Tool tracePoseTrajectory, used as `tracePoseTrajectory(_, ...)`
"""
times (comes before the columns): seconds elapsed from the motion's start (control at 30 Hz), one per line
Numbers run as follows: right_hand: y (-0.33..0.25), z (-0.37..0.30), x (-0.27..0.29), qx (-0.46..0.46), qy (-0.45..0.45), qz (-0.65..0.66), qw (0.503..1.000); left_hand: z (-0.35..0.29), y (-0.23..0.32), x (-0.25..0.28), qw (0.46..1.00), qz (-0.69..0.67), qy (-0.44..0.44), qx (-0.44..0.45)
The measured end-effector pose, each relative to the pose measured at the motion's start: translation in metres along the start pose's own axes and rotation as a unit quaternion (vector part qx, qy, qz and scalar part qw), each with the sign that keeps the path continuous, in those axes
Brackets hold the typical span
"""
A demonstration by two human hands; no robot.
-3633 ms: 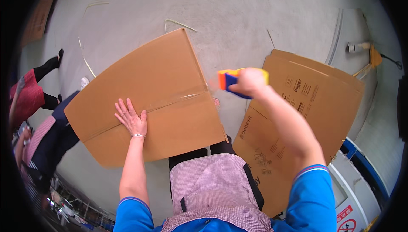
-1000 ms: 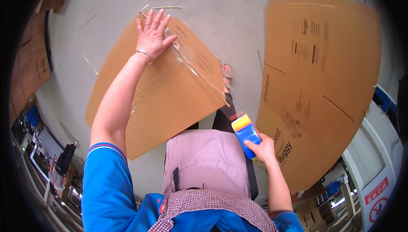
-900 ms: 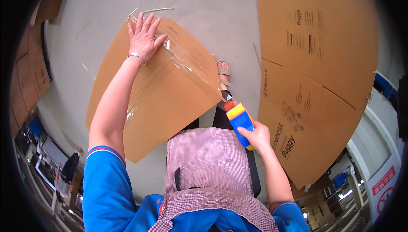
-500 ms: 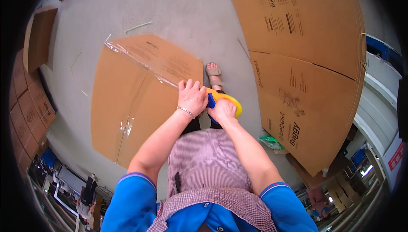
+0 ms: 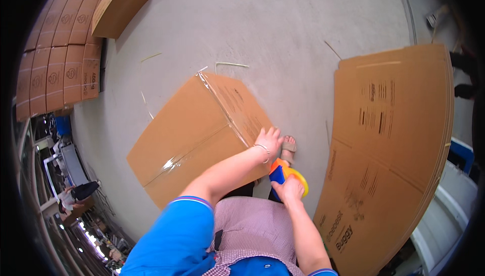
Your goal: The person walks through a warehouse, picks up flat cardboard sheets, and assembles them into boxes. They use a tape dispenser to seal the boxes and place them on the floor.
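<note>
A brown cardboard box point(image 5: 174, 142) lies on the floor before me. One strip of shiny clear tape point(image 5: 218, 102) runs along its edge from the far corner toward me, and another crosses its left face. My left hand point(image 5: 269, 143), a bracelet at the wrist, is on the box's right end, fingers extended and apart, palm hidden. Just below it, my right hand point(image 5: 290, 189) grips a blue and orange tape dispenser point(image 5: 277, 173) with a yellow roll. The dispenser is beside the box's near right corner; whether it touches the box is unclear.
Large flat cardboard sheets point(image 5: 389, 139) lean in a stack at right. Brown cartons point(image 5: 58, 74) are piled at far left, with a separate box point(image 5: 121, 5) nearby. Loose straps point(image 5: 232, 64) lie on the grey floor. Another person point(image 5: 78, 195) appears at lower left.
The left hand has come away from the dispenser and spread over the box end. Tape now reaches farther along the box's edge. My view has turned, shifting everything around.
</note>
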State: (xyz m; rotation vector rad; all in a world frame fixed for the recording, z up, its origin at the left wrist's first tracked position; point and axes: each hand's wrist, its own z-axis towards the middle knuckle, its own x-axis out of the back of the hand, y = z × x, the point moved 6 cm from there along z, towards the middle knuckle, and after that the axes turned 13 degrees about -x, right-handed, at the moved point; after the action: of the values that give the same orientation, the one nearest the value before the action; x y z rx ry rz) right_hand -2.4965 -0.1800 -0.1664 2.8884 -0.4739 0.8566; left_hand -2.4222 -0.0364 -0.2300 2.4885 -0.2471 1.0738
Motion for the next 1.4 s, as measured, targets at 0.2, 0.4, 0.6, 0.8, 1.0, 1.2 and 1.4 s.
tracePoseTrajectory(0.2,0.011,0.022,-0.019,0.000,-0.052,-0.039,0.998,-0.055,-0.224,0.131,0.927,0.027,0.176,0.330)
tracePoseTrajectory(0.4,-0.003,0.015,-0.011,0.001,-0.043,-0.075,0.996,-0.073,-0.186,0.092,0.990,-0.085,-0.024,0.110)
tracePoseTrajectory(0.6,0.001,0.007,-0.021,-0.013,-0.004,-0.141,0.990,-0.212,-0.153,0.055,0.790,-0.330,0.507,0.101)
tracePoseTrajectory(0.8,0.048,-0.033,-0.049,-0.077,0.080,-0.105,0.988,-0.545,-0.190,-0.246,0.640,-0.018,0.463,0.613)
tracePoseTrajectory(1.0,0.128,-0.071,-0.110,-0.121,0.107,-0.124,0.979,-0.685,-0.100,-0.491,0.309,-0.361,0.331,0.815)
tracePoseTrajectory(1.2,0.143,-0.108,-0.135,-0.132,0.046,-0.148,0.979,-0.625,-0.062,-0.469,0.209,-0.633,0.491,0.561)
tracePoseTrajectory(1.4,0.158,-0.149,-0.149,0.032,0.095,-0.156,0.983,-0.543,0.055,-0.488,0.179,-0.667,0.483,0.538)
